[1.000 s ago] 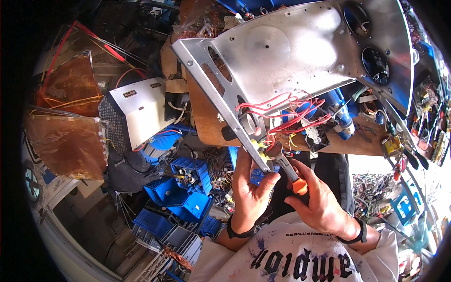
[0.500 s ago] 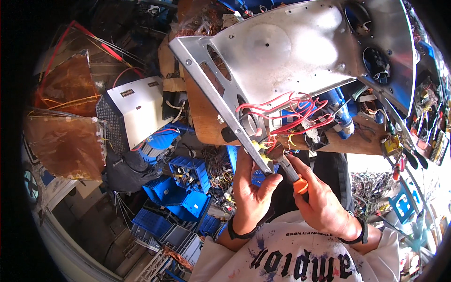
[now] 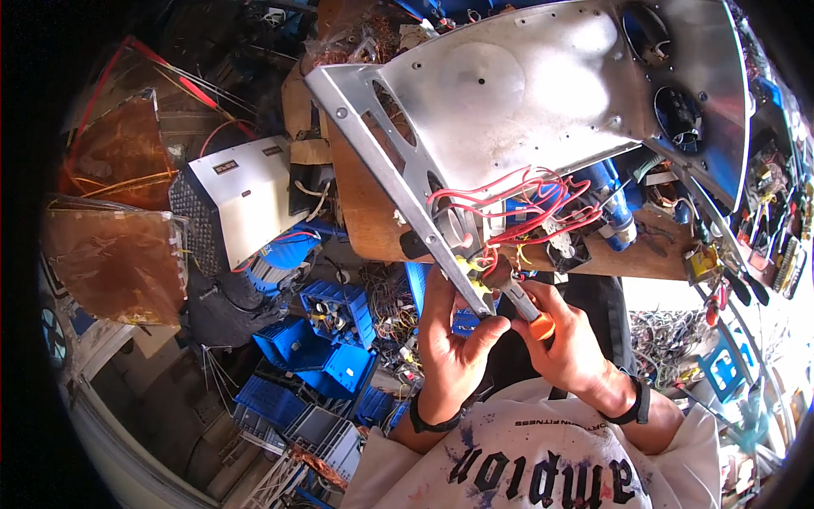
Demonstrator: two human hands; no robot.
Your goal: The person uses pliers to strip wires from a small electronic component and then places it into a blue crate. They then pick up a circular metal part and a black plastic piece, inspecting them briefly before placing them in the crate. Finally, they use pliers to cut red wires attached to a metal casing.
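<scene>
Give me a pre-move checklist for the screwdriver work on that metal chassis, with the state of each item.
1. Left hand steadies the chassis edge: ok.
2. Right hand grips the orange-handled screwdriver: ok.
3. Tip seated on a fastener: cannot tell, hidden near the yellow connectors.
4. Red wires away from the tip: not ok, they loop close above it.
5. Chassis firmly supported on the wooden board: cannot tell.

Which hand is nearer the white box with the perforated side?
Left. The left hand grips the metal chassis edge, on the side toward the white box; the right hand, holding the orange-handled tool, sits farther from it.
</scene>
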